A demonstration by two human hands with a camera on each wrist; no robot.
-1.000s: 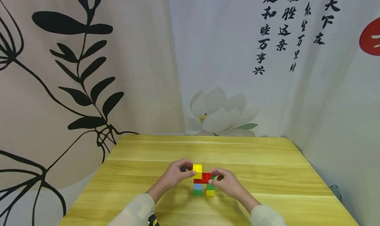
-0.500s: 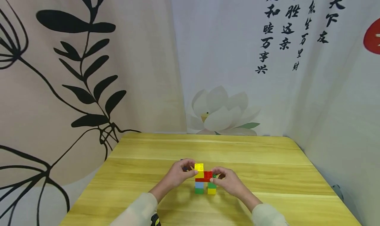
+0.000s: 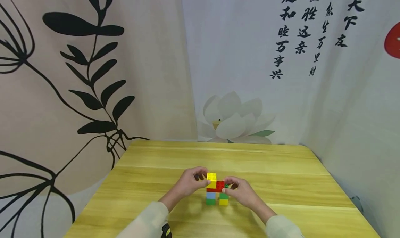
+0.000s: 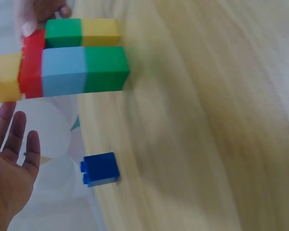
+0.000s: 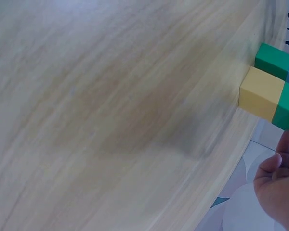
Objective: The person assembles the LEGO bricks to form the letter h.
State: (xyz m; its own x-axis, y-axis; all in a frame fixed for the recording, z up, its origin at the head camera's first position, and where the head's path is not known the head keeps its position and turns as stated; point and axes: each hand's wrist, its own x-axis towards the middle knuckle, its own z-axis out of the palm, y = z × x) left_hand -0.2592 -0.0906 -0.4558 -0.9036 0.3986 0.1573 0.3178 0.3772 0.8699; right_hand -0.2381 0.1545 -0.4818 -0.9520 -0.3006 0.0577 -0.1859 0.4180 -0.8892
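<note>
Toy building bricks form a small arch on the table. Its left column has a green brick [image 3: 210, 202] under a light blue brick [image 3: 210, 195]; a yellow brick [image 3: 223, 202] under a green brick [image 3: 223, 196] makes the right one. Across both lies a red brick [image 3: 220, 185], with another yellow brick [image 3: 211, 180] on its left end. My left hand [image 3: 191, 183] pinches that upper yellow brick, thumb in front. With thumb and index finger, my right hand [image 3: 240, 193] holds the red brick's right end. A bit of green [image 3: 226, 186] shows behind it.
A blue brick [image 4: 101, 168] stands apart on the wooden table [image 3: 265, 161], beside my left hand; the hand hides it in the head view. Near the left sleeve is a black and yellow object [image 3: 166, 231]. A printed curtain [image 3: 156, 74] hangs behind the table.
The whole scene has shifted slightly right in the head view. Both hands keep their places on the bricks. The blue brick, earlier glimpsed by the left fingers, is now hidden there.
</note>
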